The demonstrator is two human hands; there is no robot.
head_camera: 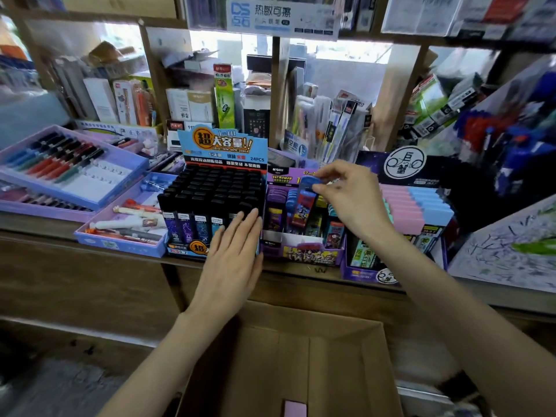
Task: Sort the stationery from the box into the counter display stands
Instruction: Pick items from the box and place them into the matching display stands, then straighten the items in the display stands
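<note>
Box (316,356) under purple stand (304,257). R hand (352,197) pinches blue case (304,206) above it; L hand (234,257) flat, empty. Drop case straight into gap.

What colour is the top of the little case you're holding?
Blue, seen in the head view: the right hand pinches the case by its blue cap.

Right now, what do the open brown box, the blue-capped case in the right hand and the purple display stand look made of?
Open brown box: matte cardboard, shown by fold creases and flaps. Small blue-capped case pinched by the right hand: likely smooth plastic, faintly glossy, though blurred. Purple display stand: seemingly glossy printed card with a cut-out front.
</note>
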